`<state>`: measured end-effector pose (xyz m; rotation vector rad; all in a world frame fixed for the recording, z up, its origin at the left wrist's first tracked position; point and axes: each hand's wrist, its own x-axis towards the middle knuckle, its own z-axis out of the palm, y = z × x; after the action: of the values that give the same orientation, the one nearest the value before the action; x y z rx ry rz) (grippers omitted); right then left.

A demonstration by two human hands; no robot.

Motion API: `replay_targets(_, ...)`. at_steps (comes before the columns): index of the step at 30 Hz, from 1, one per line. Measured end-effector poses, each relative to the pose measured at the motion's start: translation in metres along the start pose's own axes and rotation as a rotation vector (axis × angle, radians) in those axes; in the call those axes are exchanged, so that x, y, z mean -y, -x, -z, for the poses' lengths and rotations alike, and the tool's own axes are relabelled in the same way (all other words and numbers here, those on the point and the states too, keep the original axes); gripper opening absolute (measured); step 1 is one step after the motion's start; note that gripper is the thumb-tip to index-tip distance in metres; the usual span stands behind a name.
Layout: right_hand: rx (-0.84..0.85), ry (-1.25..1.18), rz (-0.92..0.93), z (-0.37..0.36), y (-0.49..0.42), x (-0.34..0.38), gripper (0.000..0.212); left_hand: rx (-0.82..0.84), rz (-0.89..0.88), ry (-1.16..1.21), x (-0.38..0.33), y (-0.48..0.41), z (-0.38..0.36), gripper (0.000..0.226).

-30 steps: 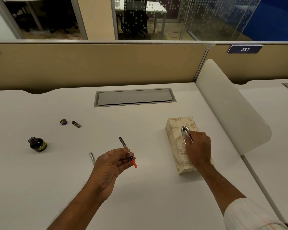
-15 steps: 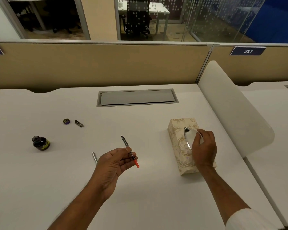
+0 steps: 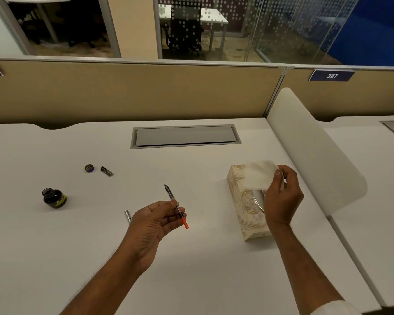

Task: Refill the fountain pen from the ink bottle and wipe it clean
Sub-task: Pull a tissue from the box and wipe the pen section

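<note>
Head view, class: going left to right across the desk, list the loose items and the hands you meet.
ink bottle → bottle cap → pen cap → pen barrel → left hand holding the pen → tissue box → right hand

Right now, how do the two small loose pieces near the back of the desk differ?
The round dark bottle cap is short and disc-like with a purplish inside; the slim dark metal pen cap beside it is long and narrow, lying on its side. The round one lies further left. Both rest apart on the white desk, untouched.
</note>
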<state>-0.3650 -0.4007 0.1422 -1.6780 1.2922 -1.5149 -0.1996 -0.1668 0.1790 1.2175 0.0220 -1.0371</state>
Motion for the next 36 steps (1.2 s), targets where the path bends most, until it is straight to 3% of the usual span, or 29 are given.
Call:
replay_targets(8,0.169,-0.267,-0.419,-0.010,0.037,0.051,0.020,0.004,-0.028,0.005,-0.013,0.013,0.008,0.014)
replay_targets(16,0.398,-0.330,-0.508,-0.026,0.092,0.105,0.028,0.067,-0.079,-0.044,-0.033,0.037,0.020,0.014)
replay_targets(26,0.699,-0.356,-0.620,-0.041,0.142,0.170,0.010,0.110,-0.095,-0.130,-0.046,0.059,0.045,0.019)
replay_targets(36,0.826,-0.526,-0.877,-0.042,0.159,0.198,0.014,0.153,-0.073,-0.202,-0.051,0.071,0.070,0.024)
